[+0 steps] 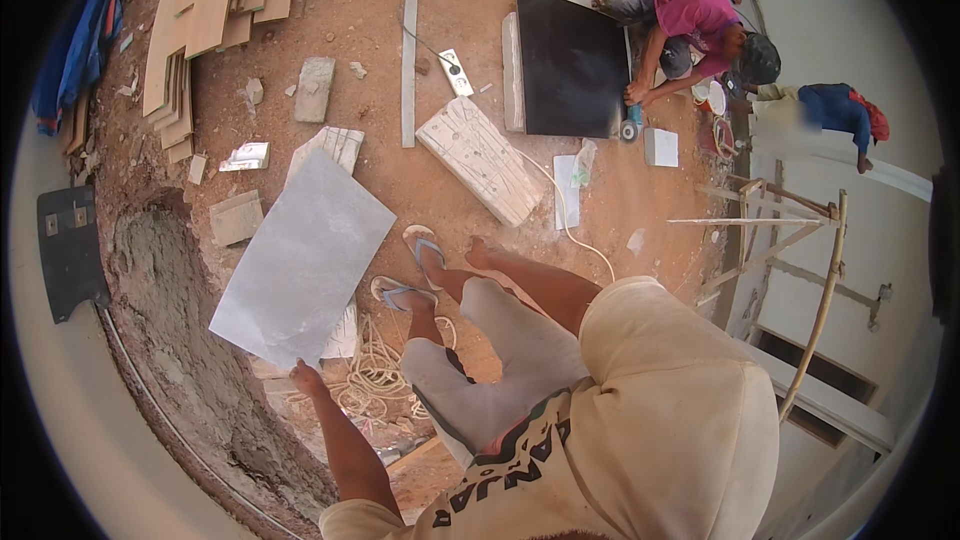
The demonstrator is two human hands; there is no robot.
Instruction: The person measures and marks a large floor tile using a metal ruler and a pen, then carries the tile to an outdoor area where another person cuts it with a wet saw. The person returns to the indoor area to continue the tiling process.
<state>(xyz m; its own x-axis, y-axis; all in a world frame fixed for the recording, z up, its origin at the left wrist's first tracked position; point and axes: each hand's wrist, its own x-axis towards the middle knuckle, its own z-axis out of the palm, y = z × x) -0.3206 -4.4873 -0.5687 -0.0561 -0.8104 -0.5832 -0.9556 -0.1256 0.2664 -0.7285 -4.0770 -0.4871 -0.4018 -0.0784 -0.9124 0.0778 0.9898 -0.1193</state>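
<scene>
At the lower corner of a large grey tile (303, 250), my left hand (305, 374) is closed on the edge, my arm stretched out to the left. The tile lies tilted over pale blocks (345, 332), which show at its near and far ends. My right hand (482, 253) hangs in front of my knees, near my sandalled feet; it looks loosely open with nothing in it. To the far right, a co-worker in a pink shirt (695, 12) crouches with both hands at an angle grinder (629, 130), against the edge of a glossy black tile (575, 60).
A pale scored block (480, 160) lies ahead of my feet, near a power strip (456, 72) and a straight bar (409, 70). Coiled rope (375, 370) lies close by. A trench (170, 310) runs along the left wall. Boards (205, 5) are stacked far left; wooden scaffolding (815, 290) stands right.
</scene>
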